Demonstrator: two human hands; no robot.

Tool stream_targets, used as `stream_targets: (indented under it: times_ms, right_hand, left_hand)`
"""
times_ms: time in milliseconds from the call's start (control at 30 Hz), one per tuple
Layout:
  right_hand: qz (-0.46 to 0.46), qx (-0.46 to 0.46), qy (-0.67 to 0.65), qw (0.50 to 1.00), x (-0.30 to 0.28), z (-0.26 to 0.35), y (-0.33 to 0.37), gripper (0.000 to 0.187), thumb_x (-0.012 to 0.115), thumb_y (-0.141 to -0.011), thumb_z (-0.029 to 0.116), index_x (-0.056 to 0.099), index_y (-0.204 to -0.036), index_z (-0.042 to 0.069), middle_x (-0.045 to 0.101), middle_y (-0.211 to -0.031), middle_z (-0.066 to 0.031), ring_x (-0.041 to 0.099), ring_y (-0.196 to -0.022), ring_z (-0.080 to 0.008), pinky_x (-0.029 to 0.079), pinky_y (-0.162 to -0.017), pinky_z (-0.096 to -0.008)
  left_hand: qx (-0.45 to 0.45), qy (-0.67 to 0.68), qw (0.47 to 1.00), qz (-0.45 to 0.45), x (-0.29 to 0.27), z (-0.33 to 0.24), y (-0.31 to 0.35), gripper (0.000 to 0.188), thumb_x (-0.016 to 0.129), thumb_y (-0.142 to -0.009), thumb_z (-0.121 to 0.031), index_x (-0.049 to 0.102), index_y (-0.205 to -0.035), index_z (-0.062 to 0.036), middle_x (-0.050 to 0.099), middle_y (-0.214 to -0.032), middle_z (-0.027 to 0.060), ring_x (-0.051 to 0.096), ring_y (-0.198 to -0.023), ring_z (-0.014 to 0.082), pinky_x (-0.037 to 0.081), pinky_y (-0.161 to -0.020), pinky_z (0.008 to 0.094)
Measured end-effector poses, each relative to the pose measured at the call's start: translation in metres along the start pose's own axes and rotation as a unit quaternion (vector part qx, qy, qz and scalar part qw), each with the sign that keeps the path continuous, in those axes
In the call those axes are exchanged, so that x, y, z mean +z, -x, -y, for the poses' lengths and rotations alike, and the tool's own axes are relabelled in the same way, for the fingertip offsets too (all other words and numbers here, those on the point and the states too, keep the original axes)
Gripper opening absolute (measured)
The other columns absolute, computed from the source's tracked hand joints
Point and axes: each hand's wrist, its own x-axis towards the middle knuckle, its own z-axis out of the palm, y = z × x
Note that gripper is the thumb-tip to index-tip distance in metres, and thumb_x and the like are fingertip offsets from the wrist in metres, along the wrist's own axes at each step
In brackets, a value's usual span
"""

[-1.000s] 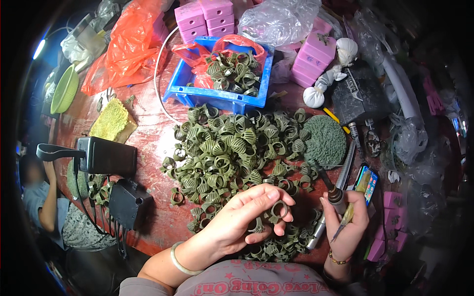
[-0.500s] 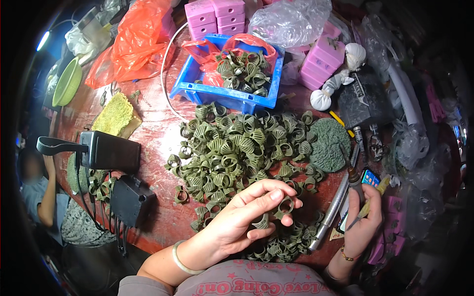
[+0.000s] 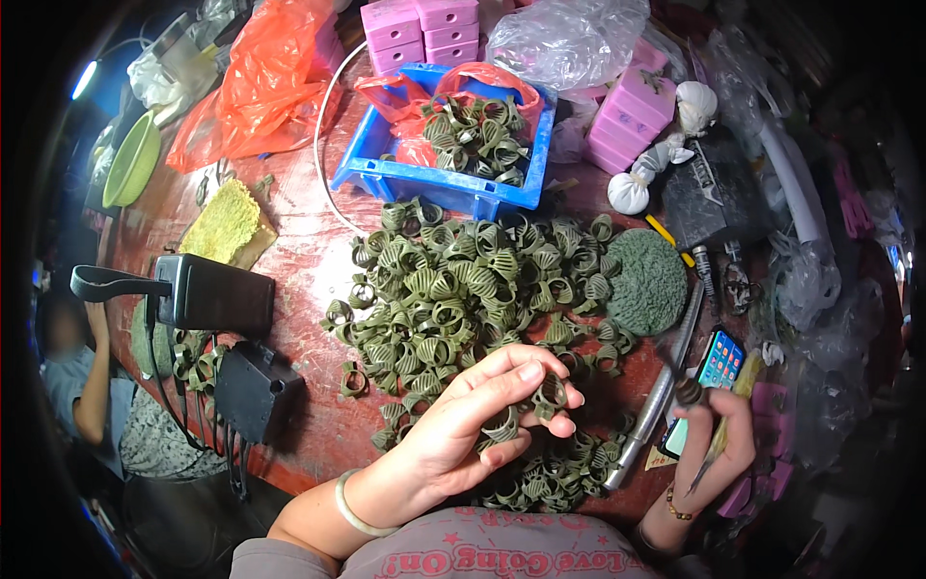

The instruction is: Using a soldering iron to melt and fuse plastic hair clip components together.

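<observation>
My left hand [image 3: 463,415], palm turned up, is closed round two olive-green ribbed rings. One ring [image 3: 548,398] stands between thumb and fingertips; the other ring [image 3: 500,427] sits lower against the fingers. Just beyond it spreads a big heap of similar rings [image 3: 453,280], with more rings [image 3: 555,473] below the hand. At the right, my right hand [image 3: 719,444] is closed on a pen-shaped tool [image 3: 689,392], whose dark end points up and is blurred. A thin yellowish brush-like tool [image 3: 716,452] also lies across that hand's fingers.
A blue bin [image 3: 434,188] with a red bag and rings stands behind the heap. A green round pad [image 3: 648,282], a metal rod [image 3: 666,386] and a phone [image 3: 719,362] lie right. Black boxes [image 3: 217,294] with cables stand left. Another person [image 3: 87,386] sits far left.
My right hand has moved slightly down and tilted the pen-shaped tool, so its long tip no longer shows over the pad. My left hand has shifted slightly left, turning the rings a little.
</observation>
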Motion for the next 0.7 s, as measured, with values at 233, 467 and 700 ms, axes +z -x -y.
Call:
stream_targets:
  times_ms: [233,467,700]
  right_hand:
    - [0.081,-0.074,0.037,0.993,0.001,0.015,-0.003,0.044,0.079,-0.072,0.043,0.064,-0.079,0.003,0.061,-0.062,-0.0052,0.058,-0.052,-0.0196,0.044,-0.051,-0.0284]
    - [0.101,-0.110,0.043,0.988,0.003,0.015,-0.005,0.045,0.075,-0.077,0.043,0.061,-0.081,0.000,0.061,-0.064,-0.0074,0.059,-0.057,-0.0194,0.044,-0.057,-0.0279]
    - [0.094,-0.113,0.046,0.988,0.005,0.015,-0.004,0.046,0.074,-0.077,0.044,0.061,-0.080,0.000,0.060,-0.063,-0.0072,0.059,-0.057,-0.0194,0.044,-0.056,-0.0279]
  left_hand:
    - [0.002,0.004,1.000,-0.001,0.000,0.000,0.000,0.020,0.050,-0.098,-0.022,0.053,-0.108,-0.0047,0.063,-0.101,0.0132,0.065,-0.083,0.0146,0.036,-0.037,0.0134]
    - [0.002,0.002,1.000,-0.002,0.001,-0.001,0.000,0.020,0.050,-0.098,-0.022,0.053,-0.107,-0.0047,0.063,-0.101,0.0132,0.065,-0.082,0.0147,0.036,-0.037,0.0135]
    - [0.003,0.008,1.000,0.001,0.000,-0.001,0.001,0.020,0.050,-0.098,-0.022,0.053,-0.107,-0.0040,0.063,-0.100,0.0132,0.065,-0.082,0.0148,0.036,-0.038,0.0135]
